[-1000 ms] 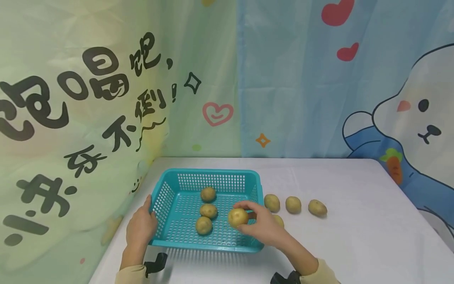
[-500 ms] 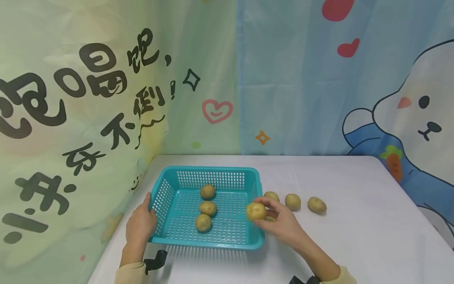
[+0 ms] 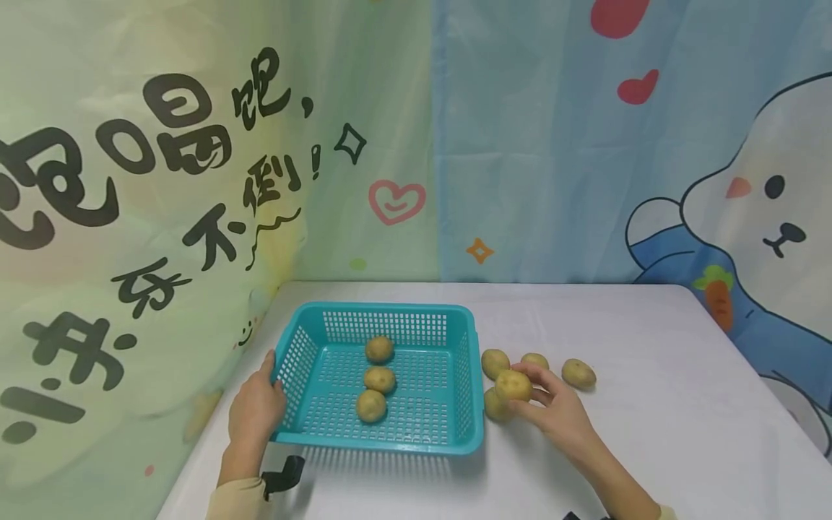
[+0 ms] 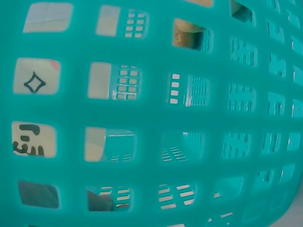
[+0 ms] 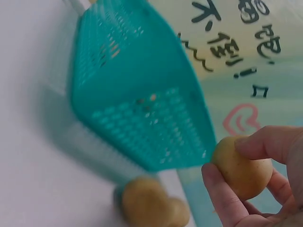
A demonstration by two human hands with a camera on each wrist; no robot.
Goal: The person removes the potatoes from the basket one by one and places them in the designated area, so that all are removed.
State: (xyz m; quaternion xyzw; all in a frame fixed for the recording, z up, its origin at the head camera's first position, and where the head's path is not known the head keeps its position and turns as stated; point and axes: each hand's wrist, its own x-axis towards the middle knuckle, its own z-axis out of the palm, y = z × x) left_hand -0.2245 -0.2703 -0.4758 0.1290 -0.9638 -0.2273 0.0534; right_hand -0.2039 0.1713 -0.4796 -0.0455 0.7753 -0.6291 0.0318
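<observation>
My left hand (image 3: 256,406) grips the left side of a turquoise plastic basket (image 3: 383,445), thumb on the wall. Inside the basket a potato (image 3: 380,349), a second potato (image 3: 380,380) and a third potato (image 3: 371,406) lie in a rough column. Right of the basket, my right hand (image 3: 564,417) pinches a yellowish potato (image 5: 244,169) between thumb and fingers, over the potatoes on the table. The left wrist view is filled by the perforated basket wall (image 4: 151,113), seen very close.
On the white table (image 3: 682,419), beside the basket's right wall, lie a potato (image 3: 495,363) and a nearer potato (image 3: 497,406). Farther right are a partly hidden potato (image 3: 534,360) and an oblong potato (image 3: 578,374). A printed curtain (image 3: 539,144) hangs behind.
My right hand has carried its potato from over the basket, across the right rim, to above the table on the right. The left hand keeps its hold on the basket.
</observation>
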